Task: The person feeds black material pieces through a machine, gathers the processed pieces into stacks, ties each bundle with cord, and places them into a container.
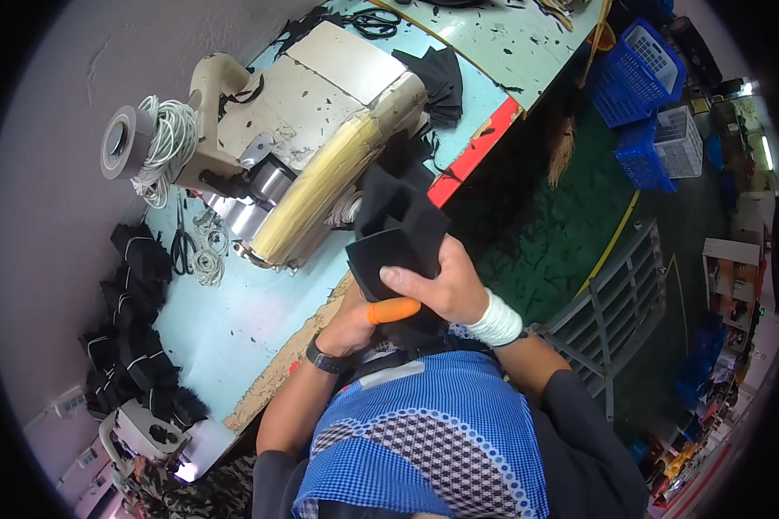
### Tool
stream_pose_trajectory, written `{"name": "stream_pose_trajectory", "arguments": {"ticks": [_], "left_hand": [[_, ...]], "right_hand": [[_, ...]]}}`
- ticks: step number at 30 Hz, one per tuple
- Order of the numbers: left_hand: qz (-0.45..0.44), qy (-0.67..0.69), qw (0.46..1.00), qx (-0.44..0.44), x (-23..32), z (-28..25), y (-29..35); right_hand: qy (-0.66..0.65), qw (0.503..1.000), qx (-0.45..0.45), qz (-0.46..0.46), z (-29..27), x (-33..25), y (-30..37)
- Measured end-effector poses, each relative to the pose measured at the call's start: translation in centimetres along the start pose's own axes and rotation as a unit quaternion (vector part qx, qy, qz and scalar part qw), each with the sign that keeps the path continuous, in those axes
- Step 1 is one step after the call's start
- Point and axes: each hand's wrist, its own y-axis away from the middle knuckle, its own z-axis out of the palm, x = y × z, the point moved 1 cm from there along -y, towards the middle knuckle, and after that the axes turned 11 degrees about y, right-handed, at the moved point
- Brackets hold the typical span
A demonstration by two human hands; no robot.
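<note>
We are looking down at a garment or footwear sewing workshop. A worn cream industrial sewing machine (pixel 320 112) is sitting on a pale blue workbench (pixel 234 320) that is carrying scissors (pixel 183 246), a spool of white cord (pixel 166 143) and stacks of cut black fabric pieces (pixel 134 320). Black offcuts are littering the green floor (pixel 563 233), blue plastic crates (pixel 636 73) are standing beside the bench, and a grey metal rack (pixel 619 303) is standing near shelving farther off.
</note>
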Motion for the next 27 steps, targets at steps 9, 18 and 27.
{"name": "stream_pose_trajectory", "arguments": {"ticks": [9,18,27], "left_hand": [[-0.018,0.15,0.942,-0.299,0.4,1.4,0.3],[-0.063,0.286,0.954,-0.066,-1.9,-0.5,1.6],[0.07,0.19,0.972,0.116,-0.9,-0.9,1.0]], "right_hand": [[-0.04,0.995,-0.087,-0.007,-2.2,-0.9,-3.6],[-0.003,0.992,0.125,0.002,1.1,1.8,3.0],[0.09,0.983,0.11,0.119,-0.2,0.4,6.6]]}}
